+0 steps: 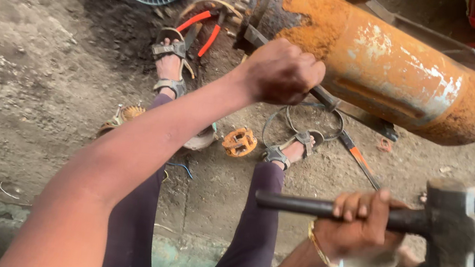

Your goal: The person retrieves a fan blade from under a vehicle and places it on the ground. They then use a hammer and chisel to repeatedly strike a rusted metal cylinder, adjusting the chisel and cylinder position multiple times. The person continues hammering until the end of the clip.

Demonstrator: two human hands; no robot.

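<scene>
Left hand (281, 71) gripping chisel (329, 99) on rusty cylinder (390, 68), right hand (359, 224) gripping hammer (447, 222)

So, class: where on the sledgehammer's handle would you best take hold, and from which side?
Grip the bare dark handle left of the right hand, coming from above. The sledgehammer lies level with its heavy head at the right, so the free shaft end is open; the left hand holds a chisel bar.
</scene>
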